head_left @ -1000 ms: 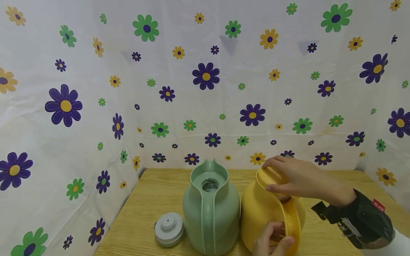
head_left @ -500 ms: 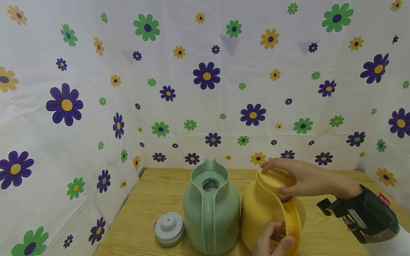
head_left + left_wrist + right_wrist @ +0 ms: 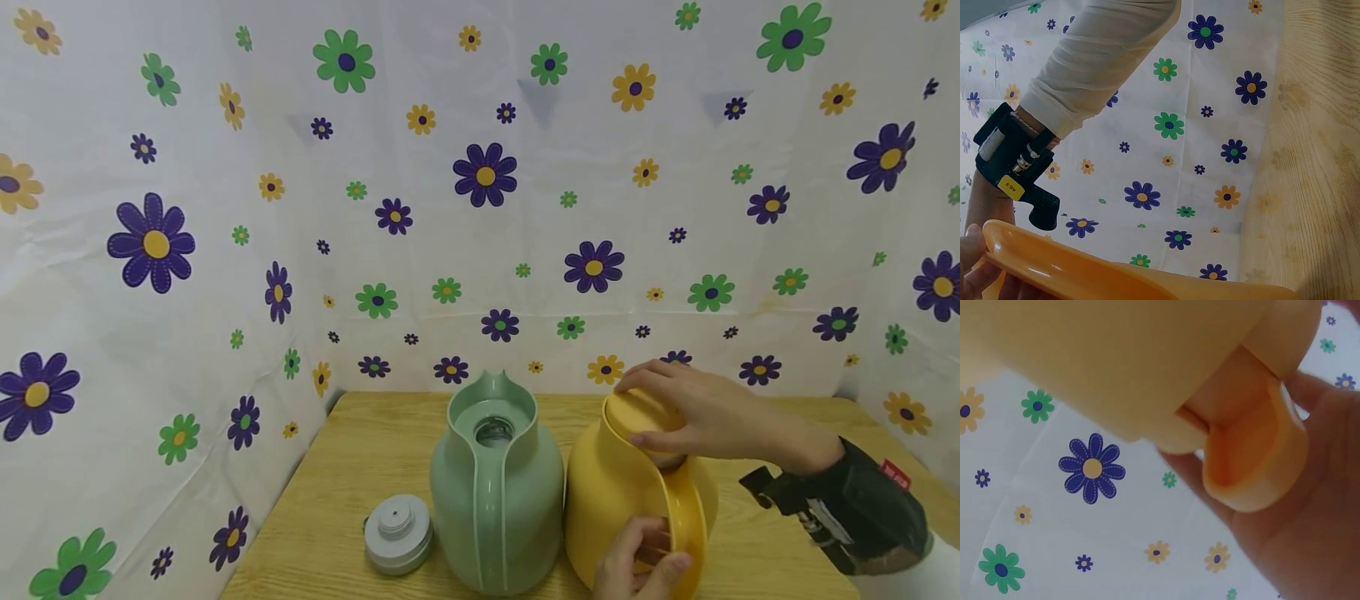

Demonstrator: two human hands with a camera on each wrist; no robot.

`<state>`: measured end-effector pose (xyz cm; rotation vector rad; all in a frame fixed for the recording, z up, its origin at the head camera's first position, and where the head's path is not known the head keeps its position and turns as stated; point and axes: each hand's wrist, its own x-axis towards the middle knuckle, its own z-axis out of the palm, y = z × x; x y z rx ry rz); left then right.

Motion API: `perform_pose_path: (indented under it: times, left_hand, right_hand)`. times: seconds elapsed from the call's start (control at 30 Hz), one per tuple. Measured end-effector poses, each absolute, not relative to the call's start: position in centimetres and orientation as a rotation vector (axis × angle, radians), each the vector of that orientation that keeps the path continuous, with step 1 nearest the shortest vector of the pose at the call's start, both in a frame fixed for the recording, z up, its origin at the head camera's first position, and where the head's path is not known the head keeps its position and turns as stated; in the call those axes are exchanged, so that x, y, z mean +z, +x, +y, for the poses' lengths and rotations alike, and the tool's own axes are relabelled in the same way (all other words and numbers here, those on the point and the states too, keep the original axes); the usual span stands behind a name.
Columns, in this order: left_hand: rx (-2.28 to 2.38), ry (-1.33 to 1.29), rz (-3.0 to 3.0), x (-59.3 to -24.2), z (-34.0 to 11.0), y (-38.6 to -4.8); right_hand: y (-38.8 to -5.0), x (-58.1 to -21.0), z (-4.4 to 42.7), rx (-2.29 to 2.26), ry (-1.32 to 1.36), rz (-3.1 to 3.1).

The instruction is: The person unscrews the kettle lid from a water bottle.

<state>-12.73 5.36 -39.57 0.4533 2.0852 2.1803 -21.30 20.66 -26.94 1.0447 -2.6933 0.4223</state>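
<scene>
A yellow thermos jug [image 3: 600,508] stands upright at the front right of the table. My right hand [image 3: 723,417] grips its yellow lid [image 3: 637,414] from above, fingers over the far side and thumb on the near side. The jug's handle [image 3: 686,521] is held low down by my left hand [image 3: 626,567]. In the left wrist view, fingers of the left hand [image 3: 975,272] show at the handle's edge. Close up in the right wrist view, the yellow jug [image 3: 1116,369] fills the top, with the right hand [image 3: 1310,506] behind a projecting yellow part.
Touching or nearly touching on the left stands a green thermos jug [image 3: 517,500], its top uncovered. A grey round stopper [image 3: 397,533] lies left of it on the wooden table [image 3: 337,467]. Flower-printed sheeting [image 3: 420,250] encloses the back and sides.
My right hand's thumb has slid right along the lid, then come back left, while the wrist moved slightly right. My left hand keeps its grip on the handle.
</scene>
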Motion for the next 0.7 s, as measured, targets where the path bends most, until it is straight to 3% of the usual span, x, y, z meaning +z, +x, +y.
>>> perform_pose_path:
  times: [0.2, 0.5, 0.7]
  left_hand:
    - [2.195, 0.457, 2.082, -39.6, 5.4, -12.8]
    - [2.176, 0.453, 2.093, -39.6, 5.4, -12.8]
    - [2.17, 0.456, 2.103, -39.7, 5.5, -12.9]
  right_hand:
    - [-21.8, -27.1, 21.4, 0.565, 1.17, -2.688]
    - [-20.7, -27.6, 19.9, 0.382, 0.866, -2.776]
    - [-20.7, -28.4, 19.5, 0.333, 0.81, -2.758]
